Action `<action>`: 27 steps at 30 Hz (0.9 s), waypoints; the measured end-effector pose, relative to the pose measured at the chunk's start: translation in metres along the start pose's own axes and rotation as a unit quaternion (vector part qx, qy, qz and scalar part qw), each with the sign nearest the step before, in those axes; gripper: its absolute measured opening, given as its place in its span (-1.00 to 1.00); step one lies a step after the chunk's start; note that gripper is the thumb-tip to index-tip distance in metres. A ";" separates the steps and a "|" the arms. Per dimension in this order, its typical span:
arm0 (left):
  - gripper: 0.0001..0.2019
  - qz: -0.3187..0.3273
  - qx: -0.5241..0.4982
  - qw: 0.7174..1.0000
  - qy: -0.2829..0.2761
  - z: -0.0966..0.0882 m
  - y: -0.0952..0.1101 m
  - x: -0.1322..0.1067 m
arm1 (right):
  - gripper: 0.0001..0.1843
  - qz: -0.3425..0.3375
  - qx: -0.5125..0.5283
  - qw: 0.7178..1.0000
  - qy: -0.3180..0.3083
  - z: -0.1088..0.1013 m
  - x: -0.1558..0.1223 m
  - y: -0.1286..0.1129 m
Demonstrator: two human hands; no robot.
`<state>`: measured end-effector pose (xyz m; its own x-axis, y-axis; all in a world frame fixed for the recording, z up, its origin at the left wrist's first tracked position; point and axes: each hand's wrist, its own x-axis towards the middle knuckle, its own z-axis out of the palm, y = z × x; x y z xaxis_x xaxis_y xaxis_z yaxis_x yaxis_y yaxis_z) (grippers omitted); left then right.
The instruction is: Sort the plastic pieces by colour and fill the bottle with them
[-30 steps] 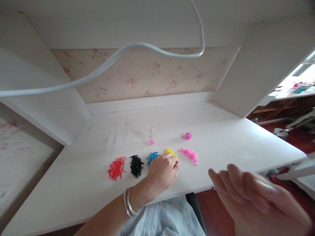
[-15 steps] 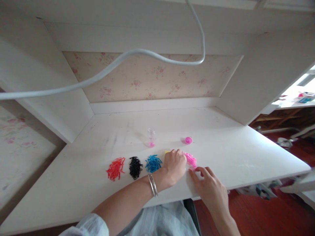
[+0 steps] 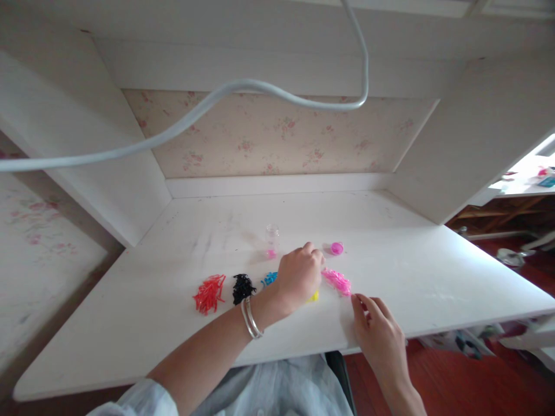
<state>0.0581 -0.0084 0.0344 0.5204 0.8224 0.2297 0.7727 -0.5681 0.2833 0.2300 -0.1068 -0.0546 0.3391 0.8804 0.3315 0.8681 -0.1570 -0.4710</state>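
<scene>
1. Since the earlier frame, the left hand [image 3: 299, 274] has shifted away from the body. Its fingertips now lie past the far end of the pink pile [image 3: 337, 281]. The right hand [image 3: 378, 338] has stayed at that pile's near end.
2. Right hand: palm down on the desk [image 3: 433, 277], at its front edge. Fingers are loosely spread and slightly bent. The index tip is just beside the pink pile, touching it or nearly so. Nothing shows in this hand.
3. Left hand: reaches in from the left, with a bracelet [image 3: 251, 316] on the wrist. Fingers are curled downward into a loose fist. Whether anything is pinched inside cannot be told, as the knuckles hide the fingertips.
4. This hand covers most of the yellow pile [image 3: 314, 297] and part of the blue pile [image 3: 269, 278].
5. Piles lie in one row, sorted by colour: red pile [image 3: 208, 293], black pile [image 3: 241, 288], blue, yellow, pink. Each stands apart from its neighbour, so colours do not mix.
6. Behind the row stands an upright vial [image 3: 272, 240], uncapped, with pink at its bottom. Its pink cap [image 3: 336, 248] lies apart, to the right.
7. A cable [image 3: 260, 89] hangs overhead.
</scene>
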 end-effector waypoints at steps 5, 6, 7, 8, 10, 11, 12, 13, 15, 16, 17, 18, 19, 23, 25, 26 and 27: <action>-0.75 -0.023 -0.062 0.993 0.101 -0.044 -0.036 -0.005 | -0.65 0.005 0.035 0.999 0.027 -0.001 0.003 0.003; -0.76 -0.031 -0.067 0.990 0.117 -0.052 -0.045 -0.005 | -0.64 0.007 0.038 0.999 0.030 -0.001 0.004 0.003; -0.77 -0.040 -0.069 0.988 0.131 -0.058 -0.053 -0.004 | -0.64 0.010 0.041 0.999 0.031 -0.001 0.005 0.003; -0.77 -0.049 -0.066 0.986 0.143 -0.063 -0.062 -0.003 | -0.63 0.014 0.043 0.998 0.032 -0.001 0.005 0.003; -0.78 -0.064 -0.052 0.984 0.158 -0.070 -0.077 0.000 | -0.64 0.024 0.046 0.998 0.033 -0.001 0.005 0.002; -0.79 -0.070 -0.045 0.983 0.162 -0.072 -0.083 0.001 | -0.64 0.028 0.048 0.998 0.033 -0.002 0.006 0.002; -0.79 -0.075 -0.038 0.983 0.163 -0.074 -0.089 0.003 | -0.64 0.031 0.050 0.998 0.032 -0.002 0.006 0.002; -0.79 -0.078 -0.033 0.983 0.162 -0.074 -0.093 0.004 | -0.64 0.034 0.051 0.998 0.032 -0.002 0.006 0.002; -0.79 -0.081 -0.025 0.984 0.155 -0.074 -0.099 0.006 | -0.64 0.038 0.051 0.998 0.031 -0.003 0.006 0.003; -0.79 -0.081 -0.022 0.985 0.152 -0.073 -0.101 0.006 | -0.64 0.041 0.049 0.997 0.032 -0.003 0.006 0.003; -0.79 -0.081 -0.020 0.985 0.150 -0.072 -0.102 0.006 | -0.64 0.044 0.047 0.997 0.034 -0.003 0.006 0.003; -0.79 -0.080 -0.018 0.986 0.147 -0.071 -0.103 0.006 | -0.64 0.047 0.046 0.997 0.035 -0.003 0.006 0.004; -0.79 -0.079 -0.016 0.986 0.146 -0.070 -0.103 0.005 | -0.64 0.050 0.047 0.997 0.036 -0.003 0.006 0.004; -0.79 -0.068 -0.011 0.989 0.132 -0.066 -0.104 0.003 | -0.65 0.066 0.063 0.995 0.037 -0.004 0.007 0.002; -0.77 -0.066 -0.012 0.989 0.130 -0.066 -0.104 0.003 | -0.63 0.074 0.073 0.994 0.036 -0.006 0.008 0.001; -0.77 -0.065 -0.016 0.989 0.133 -0.067 -0.105 0.003 | -0.62 0.078 0.077 0.993 0.035 -0.007 0.008 0.001; -0.77 -0.064 -0.021 0.988 0.141 -0.069 -0.105 0.002 | -0.60 0.083 0.080 0.993 0.036 -0.008 0.009 0.001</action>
<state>-0.0474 0.0507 0.0694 0.2932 0.8498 0.4380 0.8064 -0.4659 0.3642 0.2362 -0.1028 -0.0459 0.5020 0.8137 0.2932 0.7316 -0.2187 -0.6457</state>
